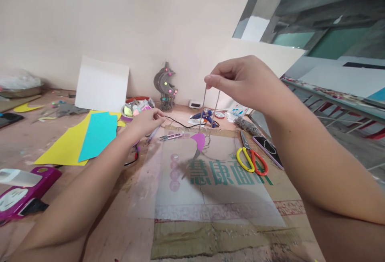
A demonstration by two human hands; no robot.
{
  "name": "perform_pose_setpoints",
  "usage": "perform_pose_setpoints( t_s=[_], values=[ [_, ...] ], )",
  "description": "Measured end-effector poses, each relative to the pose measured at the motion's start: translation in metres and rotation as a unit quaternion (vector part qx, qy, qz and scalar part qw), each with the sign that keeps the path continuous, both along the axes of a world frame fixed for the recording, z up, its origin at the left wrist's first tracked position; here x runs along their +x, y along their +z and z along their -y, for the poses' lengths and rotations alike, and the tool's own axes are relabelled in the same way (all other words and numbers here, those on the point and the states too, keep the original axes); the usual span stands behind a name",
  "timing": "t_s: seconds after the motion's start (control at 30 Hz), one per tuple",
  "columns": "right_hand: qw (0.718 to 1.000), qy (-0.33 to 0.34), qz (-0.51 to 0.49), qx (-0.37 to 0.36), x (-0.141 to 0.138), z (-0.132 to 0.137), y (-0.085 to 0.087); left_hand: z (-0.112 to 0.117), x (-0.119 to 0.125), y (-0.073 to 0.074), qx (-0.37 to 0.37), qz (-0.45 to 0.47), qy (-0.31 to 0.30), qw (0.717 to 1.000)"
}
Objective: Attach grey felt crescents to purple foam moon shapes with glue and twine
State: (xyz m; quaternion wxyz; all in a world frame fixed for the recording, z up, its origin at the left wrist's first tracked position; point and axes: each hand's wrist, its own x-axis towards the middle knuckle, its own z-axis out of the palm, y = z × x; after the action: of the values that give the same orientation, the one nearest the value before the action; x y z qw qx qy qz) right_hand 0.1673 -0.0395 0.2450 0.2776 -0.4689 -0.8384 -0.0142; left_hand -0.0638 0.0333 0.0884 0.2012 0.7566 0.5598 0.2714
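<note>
The right hand (240, 79) is up in the air, with its arm coming in from the right side. Its thumb and fingers are pinched together on a thin string (210, 111). The string hangs down from the hand in two lines. A small purple paper shape (199, 140) dangles at the bottom of the string, well below the hand and just above the tabletop (126, 222).

The left hand (146, 122) is lower and reaches forward from the left. Its arm lies long and low over the tabletop. Its fingers are curled shut on a thin little tool (153, 134). The tool is too small and blurry to tell what it is.

Below the right hand lies a flat cardboard sheet (228, 230) with green letters. Scissors (251, 160) with yellow and red handles lie below the right arm, and a phone (267, 150) lies just beside them. Blue and yellow paper sheets (84, 142) lie to the left of the left hand. A blue glue gun (206, 117) sits behind the string. A pink thing (21, 198) at the left edge is cut off.
</note>
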Motion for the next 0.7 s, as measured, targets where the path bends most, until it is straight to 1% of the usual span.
perform_pose_setpoints(
  t_s=[0.1, 0.27, 0.5, 0.7],
  values=[
    [1.000, -0.004, -0.002, 0.001, 0.0034, 0.0012, -0.0012, 0.0009, 0.0019, -0.0021, -0.010, -0.012, -0.011, 1.000],
    [1.000, -0.006, -0.004, 0.001, 0.0056, 0.0001, -0.0024, 0.0021, 0.0024, -0.0025, -0.019, -0.014, -0.003, 1.000],
    [0.999, 0.018, -0.029, -0.012, 0.0041, -0.0051, -0.0054, -0.0006, 0.0012, -0.0055, -0.010, -0.017, -0.010, 1.000],
    [1.000, 0.016, -0.026, -0.005, 0.0011, -0.0067, -0.0075, 0.0031, 0.0035, -0.0013, -0.012, -0.024, -0.008, 1.000]
  ],
)
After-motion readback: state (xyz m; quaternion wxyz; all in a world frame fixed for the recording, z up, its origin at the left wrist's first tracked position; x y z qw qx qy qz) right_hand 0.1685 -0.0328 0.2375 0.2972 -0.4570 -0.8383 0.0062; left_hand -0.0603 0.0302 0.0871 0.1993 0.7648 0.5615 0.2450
